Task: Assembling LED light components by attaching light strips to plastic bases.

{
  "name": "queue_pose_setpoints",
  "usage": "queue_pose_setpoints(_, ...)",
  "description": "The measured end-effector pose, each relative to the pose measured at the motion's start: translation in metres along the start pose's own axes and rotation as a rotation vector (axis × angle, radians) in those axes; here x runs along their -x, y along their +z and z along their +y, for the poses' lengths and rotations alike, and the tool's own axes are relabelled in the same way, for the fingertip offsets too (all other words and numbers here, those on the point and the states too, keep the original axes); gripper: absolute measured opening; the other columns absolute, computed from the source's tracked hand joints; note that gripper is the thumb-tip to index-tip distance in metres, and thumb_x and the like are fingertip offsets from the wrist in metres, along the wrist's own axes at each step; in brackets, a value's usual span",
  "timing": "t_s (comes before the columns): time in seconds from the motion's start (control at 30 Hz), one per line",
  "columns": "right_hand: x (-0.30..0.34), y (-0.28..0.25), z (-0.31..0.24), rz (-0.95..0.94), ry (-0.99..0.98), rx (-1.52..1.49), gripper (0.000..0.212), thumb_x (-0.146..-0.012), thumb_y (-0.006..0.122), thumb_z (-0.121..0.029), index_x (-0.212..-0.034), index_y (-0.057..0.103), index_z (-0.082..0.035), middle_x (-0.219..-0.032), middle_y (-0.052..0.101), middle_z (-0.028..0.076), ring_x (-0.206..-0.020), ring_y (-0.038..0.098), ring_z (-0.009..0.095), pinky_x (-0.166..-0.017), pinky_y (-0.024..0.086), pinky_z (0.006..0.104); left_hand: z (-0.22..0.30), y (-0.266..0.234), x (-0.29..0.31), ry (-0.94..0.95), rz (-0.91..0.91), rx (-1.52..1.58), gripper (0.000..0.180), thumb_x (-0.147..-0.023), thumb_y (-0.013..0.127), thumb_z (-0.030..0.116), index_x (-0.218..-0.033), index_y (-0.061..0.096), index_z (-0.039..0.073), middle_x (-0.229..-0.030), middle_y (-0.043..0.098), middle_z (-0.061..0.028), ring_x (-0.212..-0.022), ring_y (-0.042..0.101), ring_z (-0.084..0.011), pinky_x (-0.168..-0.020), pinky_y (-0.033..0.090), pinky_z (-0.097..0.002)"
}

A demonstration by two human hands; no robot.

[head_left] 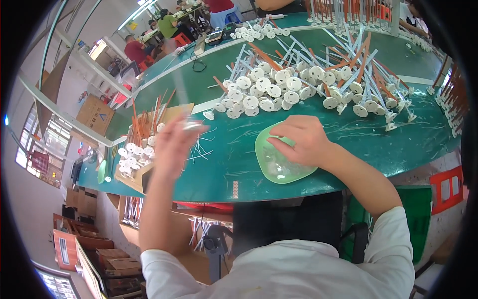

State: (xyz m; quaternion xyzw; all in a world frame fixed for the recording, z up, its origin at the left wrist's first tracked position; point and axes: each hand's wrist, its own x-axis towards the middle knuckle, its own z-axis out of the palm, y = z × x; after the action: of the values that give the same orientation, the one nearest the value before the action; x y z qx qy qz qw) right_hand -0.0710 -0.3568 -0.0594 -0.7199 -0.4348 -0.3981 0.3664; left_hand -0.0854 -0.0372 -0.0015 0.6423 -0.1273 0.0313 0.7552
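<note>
My left hand (174, 142) is raised over the left part of the table, smeared by motion. Its fingers are closed on a white disc piece (190, 123), from which a faint pale strip seems to rise. Over a light green bowl (259, 149), my right hand (304, 142) is closed in a pinch; anything between its fingertips is too small to make out. Small clear bits (280, 168) lie in the bowl, partly hidden by that hand. Beyond the bowl, a big heap of white discs (266, 89) with grey and orange strips covers the green table (224, 169).
On the left, more disc pieces (133, 155) with orange strips lie on a cardboard box (130, 182). Thin white ties (200, 149) are scattered beside it. Upright strips (343, 12) stand along the far side. A red stool (445, 188) is at the right, and people sit in the background.
</note>
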Motion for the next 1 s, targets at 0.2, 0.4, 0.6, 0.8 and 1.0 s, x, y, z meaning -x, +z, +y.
queue_pose_setpoints(0.2, -0.012, 0.0, -0.01, 0.191, 0.263, -0.157, 0.026, -0.07, 0.081, -0.007, -0.094, 0.071, -0.005, -0.088, 0.069, 0.008, -0.068, 0.066, 0.019, -0.057, 0.054, 0.0289, -0.051, 0.103, -0.017, -0.167, -0.292, 0.41, 0.047, -0.101, 0.052, 0.015, -0.144, 0.038, 0.001, -0.124, 0.06, -0.0234, -0.112, 0.063, -0.039, -0.092, 0.056, -0.0368)
queue_pose_setpoints(0.4, -0.002, -0.005, 0.005, 0.175, 0.088, -0.104, 0.027, -0.069, 0.08, -0.002, -0.095, 0.073, -0.005, -0.094, 0.07, 0.01, -0.073, 0.067, 0.021, -0.058, 0.054, 0.0286, -0.079, 0.111, -0.03, -0.11, -0.445, 0.392, 0.088, -0.092, 0.064, 0.007, -0.155, 0.003, 0.014, -0.124, 0.06, -0.025, -0.116, 0.061, -0.0367, -0.099, 0.051, -0.0461)
queue_pose_setpoints(0.6, 0.002, 0.01, 0.007, 0.134, -0.012, -0.122, 0.028, -0.064, 0.079, -0.001, -0.09, 0.073, -0.006, -0.091, 0.071, 0.007, -0.068, 0.067, 0.021, -0.056, 0.053, 0.0284, -0.092, 0.09, -0.031, -0.083, -0.532, 0.417, 0.109, -0.083, 0.074, 0.006, -0.155, -0.007, 0.013, -0.117, 0.065, -0.0248, -0.112, 0.064, -0.0315, -0.098, 0.051, -0.044)
queue_pose_setpoints(0.8, 0.005, 0.009, 0.001, 0.082, 0.052, -0.108, 0.029, -0.062, 0.076, 0.0, -0.091, 0.073, -0.005, -0.09, 0.074, 0.01, -0.064, 0.068, 0.021, -0.054, 0.054, 0.0287, -0.099, 0.084, -0.026, -0.164, -0.529, 0.485, 0.085, -0.083, 0.074, 0.003, -0.15, 0.021, -0.007, -0.122, 0.063, -0.0243, -0.115, 0.062, -0.0294, -0.1, 0.049, -0.0417)
queue_pose_setpoints(1.0, -0.002, 0.007, 0.0, 0.085, 0.11, -0.209, 0.025, -0.067, 0.076, 0.004, -0.092, 0.073, -0.003, -0.091, 0.074, 0.012, -0.073, 0.071, 0.022, -0.06, 0.056, 0.0281, -0.094, 0.082, -0.027, -0.145, -0.563, 0.597, 0.085, -0.086, 0.071, 0.004, -0.15, 0.016, -0.005, -0.125, 0.06, -0.0252, -0.117, 0.061, -0.0316, -0.099, 0.052, -0.0438)
